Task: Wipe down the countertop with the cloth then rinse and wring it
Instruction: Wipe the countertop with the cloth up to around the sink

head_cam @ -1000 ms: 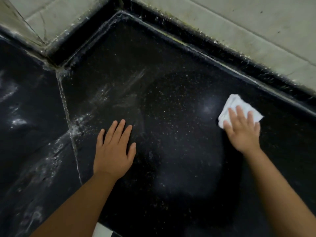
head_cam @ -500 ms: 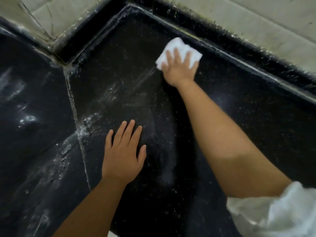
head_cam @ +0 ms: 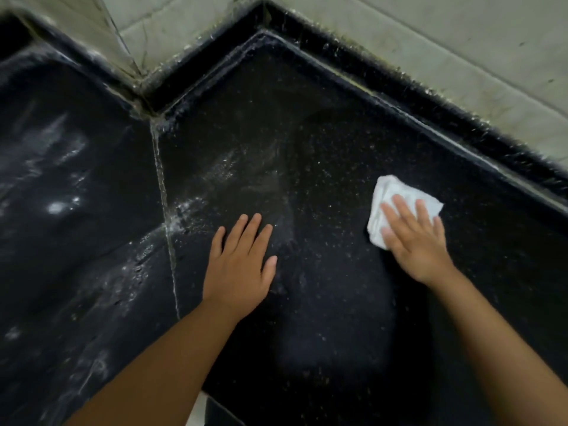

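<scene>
A crumpled white cloth (head_cam: 388, 198) lies on the black speckled countertop (head_cam: 322, 155) at the right, a little in front of the raised back edge. My right hand (head_cam: 415, 238) presses flat on the cloth with straight fingers and covers its near half. My left hand (head_cam: 239, 265) rests flat on the countertop in the middle, fingers together and straight, holding nothing. Wet streaks and whitish smears mark the stone around the seam to the left of that hand.
A pale seam (head_cam: 164, 216) runs from the corner toward me and splits the countertop into two slabs. A raised black rim (head_cam: 430, 118) borders the stone below the tiled wall (head_cam: 445, 35). The left slab (head_cam: 61, 195) carries wet smears.
My right hand has swept the cloth from the far back edge, near the corner, back to the right side of the slab. My left hand stays flat where it was.
</scene>
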`<state>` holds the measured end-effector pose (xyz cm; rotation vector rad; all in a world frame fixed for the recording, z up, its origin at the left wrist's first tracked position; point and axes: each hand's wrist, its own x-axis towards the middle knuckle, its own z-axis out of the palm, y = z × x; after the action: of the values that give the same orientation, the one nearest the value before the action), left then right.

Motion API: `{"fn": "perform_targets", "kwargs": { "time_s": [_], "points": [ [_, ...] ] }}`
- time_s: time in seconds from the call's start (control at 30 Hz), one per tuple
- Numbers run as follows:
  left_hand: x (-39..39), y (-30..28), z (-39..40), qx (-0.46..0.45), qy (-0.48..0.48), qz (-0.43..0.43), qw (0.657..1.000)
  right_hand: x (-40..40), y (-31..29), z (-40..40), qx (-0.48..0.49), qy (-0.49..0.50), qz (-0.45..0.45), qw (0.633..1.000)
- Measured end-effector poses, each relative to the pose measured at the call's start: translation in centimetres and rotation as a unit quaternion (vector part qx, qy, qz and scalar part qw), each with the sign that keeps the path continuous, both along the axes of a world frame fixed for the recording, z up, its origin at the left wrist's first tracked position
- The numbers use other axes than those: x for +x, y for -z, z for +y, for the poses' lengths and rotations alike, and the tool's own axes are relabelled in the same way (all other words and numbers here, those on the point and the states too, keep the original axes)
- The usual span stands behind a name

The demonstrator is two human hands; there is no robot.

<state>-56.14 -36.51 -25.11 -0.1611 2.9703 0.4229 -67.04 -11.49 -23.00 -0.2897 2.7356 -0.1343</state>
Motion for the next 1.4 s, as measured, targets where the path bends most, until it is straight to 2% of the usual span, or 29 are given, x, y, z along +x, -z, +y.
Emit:
{"fn": "perform_targets", "kwargs": {
  "time_s": [0.1,0.17,0.23,0.33,0.4,0.47,0.57,0.67,0.8,0.9,0.97,1.07,1.17,1.27,1.33,1.4],
  "points": [
    [-0.2,-0.7,-0.9,0.055,0.018,-0.011,0.998,-4.6,-0.1,-3.4,0.006,0.083,-0.003,0.996],
    [0.3,-1.6,-2.4,0.111,0.036,-0.01,0.993,-6.8,0.1,-7.3,0.005,0.074,-0.01,0.997],
    [1.3,-2.3,-4.8,0.13,0.044,0.015,0.99,-7.4,0.3,-11.8,0.002,0.019,-0.015,1.0],
    [3.2,-2.7,-9.1,0.1,-0.024,0.042,0.994,-4.9,0.7,-17.9,0.008,-0.099,-0.011,0.995],
    [3.8,-3.1,-11.1,0.078,-0.075,0.04,0.993,-1.3,2.0,-20.3,-0.001,-0.2,0.052,0.978],
    [3.6,-3.4,-12.2,0.075,-0.123,0.034,0.989,3.0,2.4,-20.6,-0.012,-0.279,0.107,0.954],
    [2.1,-3.2,-12.9,0.061,-0.137,0.025,0.988,8.8,3.0,-16.7,-0.058,-0.338,0.085,0.936],
    [0.1,-2.9,-13.2,0.041,-0.139,0.017,0.989,9.9,2.9,-10.4,-0.077,-0.32,0.084,0.94],
    [-1.5,-2.0,-13.4,0.02,-0.156,-0.003,0.988,3.7,1.4,-6.8,0.0,-0.188,0.07,0.98],
    [-1.4,-0.9,-13.4,0.003,-0.166,-0.004,0.986,-1.2,0.6,-9.8,0.003,-0.043,0.002,0.999],
    [-1.4,-0.6,-13.5,0.004,-0.169,0.004,0.986,-2.2,0.4,-13.9,0.009,-0.015,-0.012,1.0],
    [-1.5,-0.5,-13.6,0.011,-0.174,0.011,0.985,0.8,0.9,-19.6,-0.016,-0.099,-0.009,0.995],
    [-1.5,-0.5,-13.5,0.01,-0.178,0.008,0.984,7.0,1.4,-20.8,-0.027,-0.221,0.049,0.974],
    [-1.5,-0.7,-13.5,0.01,-0.178,0.009,0.984,12.0,1.9,-16.9,-0.058,-0.3,0.044,0.951],
    [-1.5,-0.7,-13.5,0.009,-0.176,0.002,0.984,12.6,1.9,-12.8,-0.062,-0.305,0.049,0.949],
    [-1.5,-0.7,-13.5,0.007,-0.174,-0.004,0.985,11.6,2.0,-9.5,-0.021,-0.276,0.06,0.959]
  ]
}}
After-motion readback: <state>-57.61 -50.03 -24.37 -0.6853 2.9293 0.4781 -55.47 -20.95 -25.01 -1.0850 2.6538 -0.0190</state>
